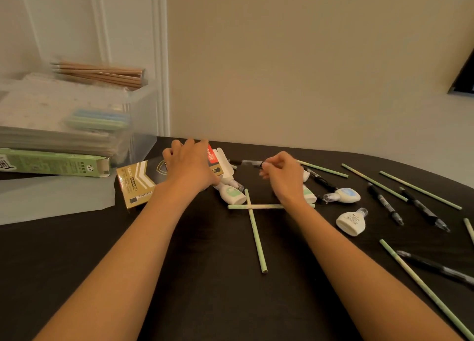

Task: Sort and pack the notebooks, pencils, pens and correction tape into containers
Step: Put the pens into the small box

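Note:
My left hand [189, 163] grips a gold and black pen box [138, 184] with an open red-and-white flap at the far middle of the black table [200, 289]. Just right of it, my right hand [282, 174] pinches a black pen [246, 163] whose tip points at the box. Several green pencils lie around; two of them cross [252, 207] below my hands. White correction tapes [351, 222] and more black pens [386, 204] are scattered to the right.
A clear plastic bin [143, 115] at the left holds notebooks, with wooden pencils [102, 74] lying on top. A green pencil box [53, 162] lies open in front of it, beside a clear lid [56, 199]. The wall stands right behind the table.

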The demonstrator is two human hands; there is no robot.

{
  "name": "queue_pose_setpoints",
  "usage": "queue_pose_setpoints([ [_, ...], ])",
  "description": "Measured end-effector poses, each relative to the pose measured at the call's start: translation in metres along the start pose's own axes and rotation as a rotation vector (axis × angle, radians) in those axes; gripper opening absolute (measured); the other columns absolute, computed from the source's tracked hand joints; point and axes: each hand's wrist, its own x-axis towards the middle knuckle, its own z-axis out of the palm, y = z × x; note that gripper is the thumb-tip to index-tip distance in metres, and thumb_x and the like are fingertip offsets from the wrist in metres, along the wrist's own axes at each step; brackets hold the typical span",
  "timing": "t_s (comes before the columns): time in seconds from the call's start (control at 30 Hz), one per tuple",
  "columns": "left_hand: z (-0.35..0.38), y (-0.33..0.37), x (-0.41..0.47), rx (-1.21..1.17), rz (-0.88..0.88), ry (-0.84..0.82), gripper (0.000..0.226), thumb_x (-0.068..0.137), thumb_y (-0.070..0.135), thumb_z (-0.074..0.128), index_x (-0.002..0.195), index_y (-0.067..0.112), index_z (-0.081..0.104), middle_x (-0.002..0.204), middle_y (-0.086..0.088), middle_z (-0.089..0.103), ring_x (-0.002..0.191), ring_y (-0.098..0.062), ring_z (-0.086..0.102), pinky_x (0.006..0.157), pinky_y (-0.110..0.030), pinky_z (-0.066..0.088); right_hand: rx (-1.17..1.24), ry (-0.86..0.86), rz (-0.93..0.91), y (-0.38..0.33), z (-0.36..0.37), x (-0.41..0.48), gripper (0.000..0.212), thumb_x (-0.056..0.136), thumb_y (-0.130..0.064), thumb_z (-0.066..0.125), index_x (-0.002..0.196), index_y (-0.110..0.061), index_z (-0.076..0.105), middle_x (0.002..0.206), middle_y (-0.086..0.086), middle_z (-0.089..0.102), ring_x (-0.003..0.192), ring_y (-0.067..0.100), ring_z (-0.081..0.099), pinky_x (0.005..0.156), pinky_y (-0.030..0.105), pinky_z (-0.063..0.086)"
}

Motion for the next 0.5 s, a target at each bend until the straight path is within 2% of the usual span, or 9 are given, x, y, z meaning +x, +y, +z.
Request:
queue_pose_setpoints([
  [0.1,0.0,0.001,-0.001,0.008,0.018,-0.019,0.085,0.077,0.038,0.072,0.145,0.022,0.023,0.143,-0.009,0.035,0.133,-0.031,0.027,0.106,-0.042,0.025,0.393,0.091,0.156,-0.006,-0.029,-0.004,0.013,0.089,0.0,0.052,0.081,-0.006,0.06,0.065,0.008,0.062,0.051,0.009,0.059,0.052,0.017,0.05],
  [0.17,0.001,0.001,-0.002,0.021,0.034,-0.012,0.085,0.077,0.038,0.072,0.145,0.022,0.023,0.144,-0.008,0.035,0.133,-0.031,0.028,0.106,-0.042,0.025,0.61,0.087,0.288,-0.009,-0.042,-0.005,0.015,0.089,-0.001,0.051,0.081,-0.006,0.064,0.064,0.008,0.061,0.047,0.008,0.056,0.05,0.017,0.048],
  [0.3,0.0,0.006,-0.005,0.027,0.087,0.002,0.084,0.077,0.038,0.072,0.145,0.023,0.024,0.144,-0.007,0.036,0.133,-0.03,0.028,0.106,-0.042,0.024,0.651,-0.015,0.381,-0.008,-0.05,-0.012,0.011,0.087,-0.006,0.056,0.085,-0.006,0.067,0.07,0.008,0.064,0.057,0.01,0.06,0.053,0.017,0.05],
  [0.4,-0.002,0.013,-0.008,0.02,0.165,-0.023,0.085,0.077,0.038,0.071,0.146,0.024,0.023,0.144,-0.004,0.036,0.134,-0.028,0.027,0.108,-0.041,0.022,0.675,-0.078,0.346,-0.009,-0.047,-0.016,0.01,0.089,-0.008,0.057,0.092,-0.006,0.066,0.075,0.006,0.065,0.064,0.01,0.063,0.058,0.017,0.052],
  [0.5,-0.003,0.021,-0.011,-0.031,0.254,-0.076,0.086,0.076,0.038,0.072,0.146,0.026,0.023,0.141,-0.002,0.039,0.132,-0.027,0.028,0.108,-0.041,0.021,0.637,-0.141,0.278,-0.011,-0.043,-0.018,0.014,0.091,-0.015,0.058,0.097,-0.004,0.065,0.073,0.003,0.063,0.062,0.006,0.061,0.058,0.015,0.051],
])
